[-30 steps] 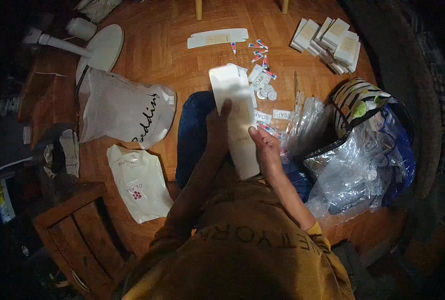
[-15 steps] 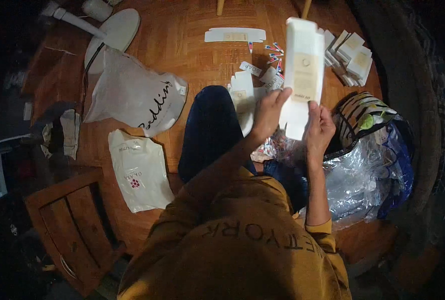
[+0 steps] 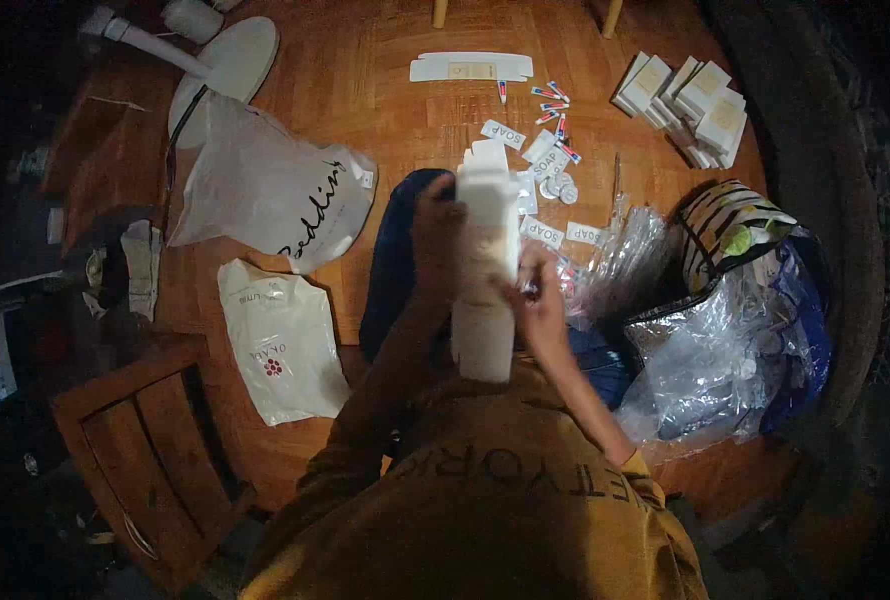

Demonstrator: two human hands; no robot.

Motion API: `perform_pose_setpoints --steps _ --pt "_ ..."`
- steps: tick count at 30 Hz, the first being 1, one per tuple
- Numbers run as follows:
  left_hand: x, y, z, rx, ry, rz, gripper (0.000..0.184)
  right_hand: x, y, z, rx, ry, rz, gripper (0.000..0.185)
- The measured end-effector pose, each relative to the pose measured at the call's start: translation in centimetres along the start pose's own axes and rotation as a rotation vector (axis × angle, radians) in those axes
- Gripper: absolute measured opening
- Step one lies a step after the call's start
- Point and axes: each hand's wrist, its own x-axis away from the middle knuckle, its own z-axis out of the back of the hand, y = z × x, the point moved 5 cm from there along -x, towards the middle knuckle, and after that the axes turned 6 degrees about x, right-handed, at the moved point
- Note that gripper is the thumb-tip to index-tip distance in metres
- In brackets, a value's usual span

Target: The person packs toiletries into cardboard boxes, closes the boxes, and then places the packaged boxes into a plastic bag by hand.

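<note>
Compared with the earlier frame, the white carton point(image 3: 484, 255) is shifted leftward and down, from right of centre to mid-frame. One edge is grasped by the left hand point(image 3: 433, 235), apparently to keep the panel steady in the air; the opposite edge is touched by the right hand point(image 3: 542, 300), but whether it is pinched there cannot be told through the blur. One flat carton point(image 3: 472, 69) is laid at top centre. Below it, about seven small tubes point(image 3: 561, 125) and four packets marked SOAP point(image 3: 503, 134) are scattered, probably to be kept within reach. Box-like cartons point(image 3: 705, 95) are heaped at upper right, overlapped too closely to be counted. Two pale bags point(image 3: 280, 350) are seen at left, one striped bag point(image 3: 730, 220) at right.
</note>
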Motion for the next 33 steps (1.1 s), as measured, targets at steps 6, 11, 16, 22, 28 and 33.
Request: perform_pose_setpoints --steps 6,11,16,22,28,33 --pt "3.8 2.3 -6.5 0.432 -0.076 0.402 0.044 -5.1 -1.9 3.4 -0.271 0.112 0.098 0.042" --pt "4.8 4.0 -6.4 0.224 -0.188 0.259 0.039 -3.5 -2.4 4.2 -0.306 0.111 0.073 0.022" --pt "5.3 2.2 -6.3 0.28 -0.307 0.385 0.028 -2.3 0.1 5.6 -0.205 0.223 0.082 0.017" --pt "5.6 4.9 -6.9 0.043 -0.383 0.337 0.026 -1.5 -3.5 7.9 -0.356 0.191 0.052 0.029" --pt "6.9 8.4 -7.3 0.464 -0.191 0.139 0.04 -0.5 -6.8 9.3 -0.053 0.0 0.295 0.015" --pt "10.6 7.1 -9.4 1.05 -0.963 0.955 0.081 -0.9 -7.8 10.4 -0.197 -0.117 0.352 0.007"
